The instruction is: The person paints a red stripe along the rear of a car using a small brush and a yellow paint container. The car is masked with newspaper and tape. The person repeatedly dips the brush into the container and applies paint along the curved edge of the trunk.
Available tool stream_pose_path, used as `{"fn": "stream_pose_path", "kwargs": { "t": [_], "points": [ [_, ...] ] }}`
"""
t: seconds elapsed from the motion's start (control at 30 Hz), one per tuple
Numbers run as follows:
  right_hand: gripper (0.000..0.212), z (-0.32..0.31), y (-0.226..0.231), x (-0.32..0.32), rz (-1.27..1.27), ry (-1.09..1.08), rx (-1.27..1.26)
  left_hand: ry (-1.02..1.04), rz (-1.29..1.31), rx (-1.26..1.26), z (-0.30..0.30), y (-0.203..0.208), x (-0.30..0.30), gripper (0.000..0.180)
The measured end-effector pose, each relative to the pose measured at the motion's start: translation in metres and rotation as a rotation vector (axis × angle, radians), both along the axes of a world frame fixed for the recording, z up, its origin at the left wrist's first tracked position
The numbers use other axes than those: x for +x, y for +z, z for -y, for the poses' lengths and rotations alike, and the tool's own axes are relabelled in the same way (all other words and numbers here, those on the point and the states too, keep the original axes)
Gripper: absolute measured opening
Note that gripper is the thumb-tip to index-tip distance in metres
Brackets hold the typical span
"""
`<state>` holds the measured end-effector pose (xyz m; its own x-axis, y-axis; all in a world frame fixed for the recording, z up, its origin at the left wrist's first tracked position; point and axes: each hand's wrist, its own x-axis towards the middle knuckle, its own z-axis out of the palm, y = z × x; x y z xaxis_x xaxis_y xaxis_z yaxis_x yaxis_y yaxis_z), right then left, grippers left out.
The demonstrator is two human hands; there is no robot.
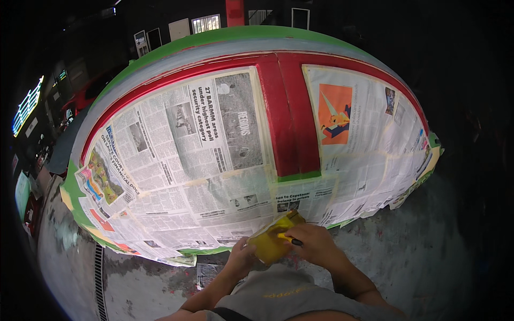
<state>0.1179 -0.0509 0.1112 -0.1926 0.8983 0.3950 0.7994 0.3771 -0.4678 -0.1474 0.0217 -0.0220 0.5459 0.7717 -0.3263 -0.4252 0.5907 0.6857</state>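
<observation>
Close to my body, my left hand [243, 255] is closed round the left side of a shiny yellow container [270, 242], which is tilted; I cannot make out its exact kind. My right hand [313, 243] is closed at its right side, on a small tool with a yellow and black handle [290, 238]. The tool's working end is hidden. Just beyond both hands stands a car covered with taped newspaper [209, 198]. Its bare door pillar [293, 117] and window frame are glossy red, with green paint along the lower edges.
The car's green roof [235, 35] curves across the back. A stained concrete floor [142, 278] lies under me, with a drain grate [99, 278] at the left and a loose newspaper piece [208, 275] near my left forearm. Another red car [96, 88] stands in the dark far left.
</observation>
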Motion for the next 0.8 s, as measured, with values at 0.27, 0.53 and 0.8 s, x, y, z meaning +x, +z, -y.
{"fn": "stream_pose_path", "kwargs": {
  "t": [0.27, 0.53, 0.8],
  "points": [
    [0.029, 0.033, -0.026, 0.008, -0.234, -0.073, -0.322, -0.019, -0.130, -0.038, 0.036, -0.016, 0.010, 0.053],
    [0.020, 0.050, -0.055, 0.011, -0.492, -0.074, -0.510, 0.004, -0.165, -0.036, 0.050, -0.027, 0.003, 0.051],
    [0.013, 0.021, -0.077, 0.027, -1.573, -0.244, -0.240, 0.036, 0.084, 0.077, 0.015, 0.000, -0.006, 0.062]
  ]
}}
